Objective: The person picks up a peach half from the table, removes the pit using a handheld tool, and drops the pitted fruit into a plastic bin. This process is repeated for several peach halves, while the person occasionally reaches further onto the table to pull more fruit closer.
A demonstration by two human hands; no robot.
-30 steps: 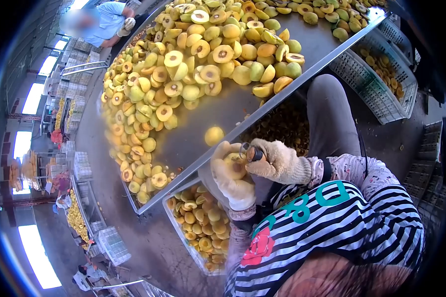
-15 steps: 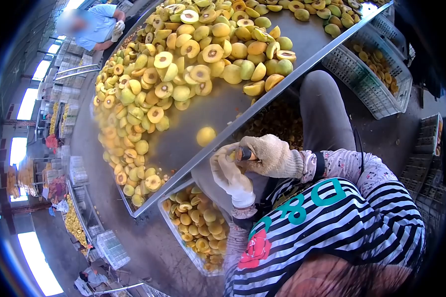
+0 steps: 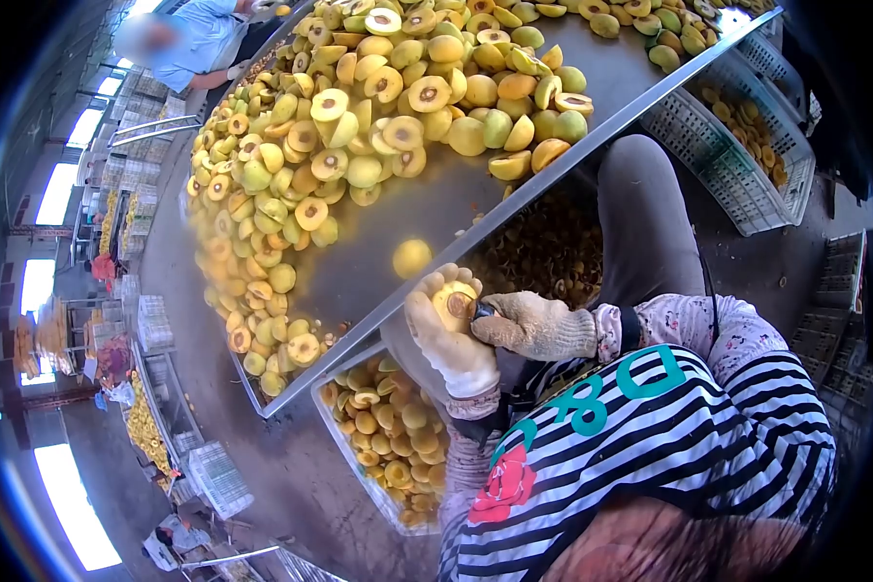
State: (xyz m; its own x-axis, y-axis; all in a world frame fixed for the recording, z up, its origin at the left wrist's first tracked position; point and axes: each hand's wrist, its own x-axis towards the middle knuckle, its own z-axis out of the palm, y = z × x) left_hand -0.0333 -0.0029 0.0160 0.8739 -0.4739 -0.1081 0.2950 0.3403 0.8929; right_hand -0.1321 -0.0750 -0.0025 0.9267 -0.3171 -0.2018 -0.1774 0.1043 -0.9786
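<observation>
From my end of the feed, I see the gloved left hand with fingers curled part-way round a halved yellow stone fruit, cradled in its palm beside the metal table. The cut face and brown pit show to the camera; the half looks roundish, with no clear long axis. The gloved right hand, closed on a small dark tool, sits just right of the fruit; I can't tell whether the tip touches the pit.
</observation>
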